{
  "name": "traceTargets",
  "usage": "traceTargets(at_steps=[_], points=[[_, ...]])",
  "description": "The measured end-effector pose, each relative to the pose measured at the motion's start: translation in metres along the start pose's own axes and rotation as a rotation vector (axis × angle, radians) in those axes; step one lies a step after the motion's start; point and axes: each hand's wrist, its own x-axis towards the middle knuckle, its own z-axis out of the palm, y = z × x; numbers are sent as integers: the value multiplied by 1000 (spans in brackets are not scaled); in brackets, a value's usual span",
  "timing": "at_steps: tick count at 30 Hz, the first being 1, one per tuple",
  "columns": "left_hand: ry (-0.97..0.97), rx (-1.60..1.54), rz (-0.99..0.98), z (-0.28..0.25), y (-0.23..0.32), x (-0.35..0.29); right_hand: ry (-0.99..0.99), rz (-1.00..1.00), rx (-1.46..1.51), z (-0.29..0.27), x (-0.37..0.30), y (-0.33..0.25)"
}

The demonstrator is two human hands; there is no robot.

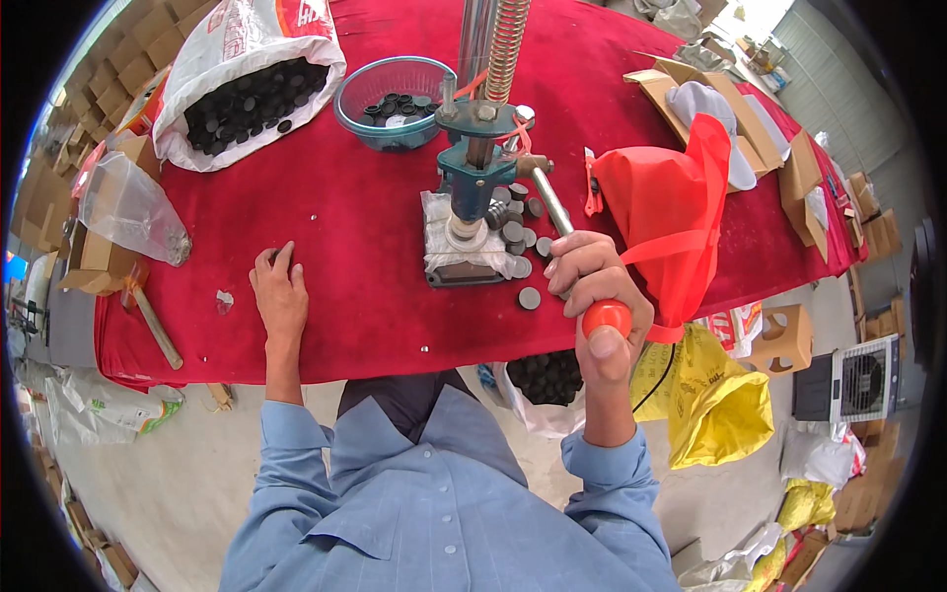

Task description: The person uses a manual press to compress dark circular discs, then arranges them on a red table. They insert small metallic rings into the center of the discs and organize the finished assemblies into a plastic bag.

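Observation:
My right hand [604,286] is closed round the metal lever [552,202] of a hand press, with its red knob [607,317] under my thumb. The green press [475,168] stands on the table, its ram down over a plastic-wrapped base [469,259]. What sits beneath the ram is hidden. My left hand [280,296] rests on the red cloth to the left of the press. Its fingers pinch a small black cap [283,259], mostly covered by them. Several grey-black caps [513,232] lie loose beside the press's right side.
A white sack [173,128] of black caps lies at the back left, beside a teal basket [345,107] holding more. A hammer [156,331] and a clear plastic bag [133,207] are at the left. A red bag [656,197] stands right, near open cardboard boxes [755,128].

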Motion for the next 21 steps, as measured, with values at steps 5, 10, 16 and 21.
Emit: traceTargets(at_steps=[5, 10, 16, 21], points=[[-2, -160, 31, 2, -7, -1, 23, -78, 47, 4, -21, 21], [-17, -398, 42, 1, 58, 0, 78, -35, -44, 3, -40, 19], [-126, -638, 175, 26, 146, 4, -24, -8, 35, -3, 32, -12], [-155, -636, 193, 32, 184, 11, -30, 162, 69, -11, 101, -22]])
